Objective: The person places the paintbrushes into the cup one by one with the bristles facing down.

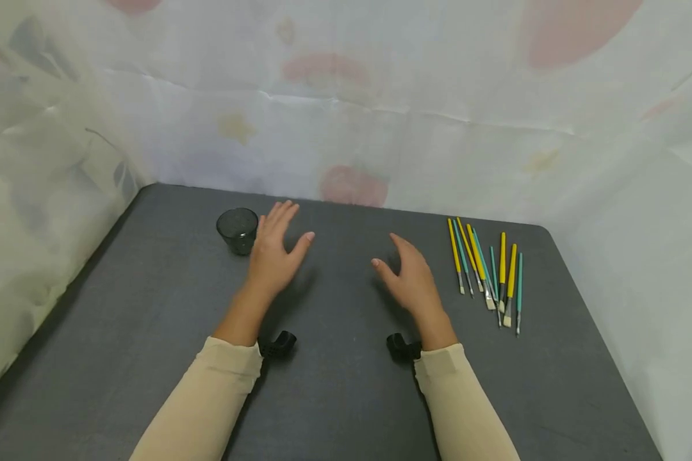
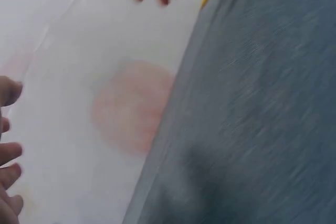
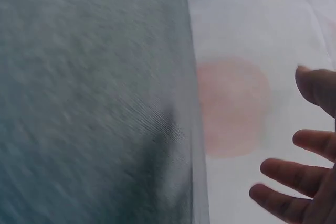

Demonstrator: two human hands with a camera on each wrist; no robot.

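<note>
Both hands hover over the middle of the dark grey worktop (image 1: 334, 384), holding nothing: the left hand (image 1: 272, 251) has its fingers straight and loosely spread with the thumb held out, and the right hand (image 1: 411, 276) is likewise relaxed, fingers slightly bent and palm turned inward. The two palms face each other across a bare strip of worktop. Just beside the left hand's fingers, on the side away from the right hand, stands a small dark translucent cup (image 1: 238, 230), upright and close to the hand, though whether they touch cannot be told. On the far side of the right hand from the cup lies a loose row of paintbrushes (image 1: 487, 269) with yellow and teal handles, bristles pointing toward the person, apart from the hand. The brushes lie near the worktop's rounded far corner, with a margin of bare surface before the edge. A pale patterned cloth backdrop (image 1: 380, 115) stands along the far edge behind the cup and along both side edges. Cream sleeves (image 1: 207, 397) cover both forearms, each bearing a small black wrist mount (image 1: 278, 344). Both wrist views are blurred; each shows only fingertips at the frame edge, worktop and cloth.
</note>
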